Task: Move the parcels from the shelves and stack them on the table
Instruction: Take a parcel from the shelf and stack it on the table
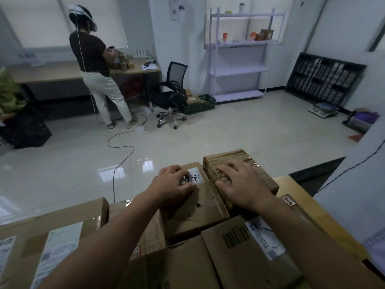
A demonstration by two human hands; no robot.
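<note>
On the table [291,188], low in the head view, parcels crowd together. The left hand [174,185] lies on top of a box [200,209], fingers lightly bent, tips on its white label [194,175] (the handwriting is too blurred to read); it grips nothing. The right hand [239,184] lies flat, fingers spread, on a wrapped parcel [258,165] that sits just right of the box and touches it. Nearer the camera lie a barcode box [235,253] and, to the left, a labelled box [62,236]. Across the floor, the shelves [239,69] carry a few cups and packets on the upper levels. Another person [93,65] stands at a desk [52,73], with a chair [173,90] and a green crate [200,105] of parcels nearby.
</note>
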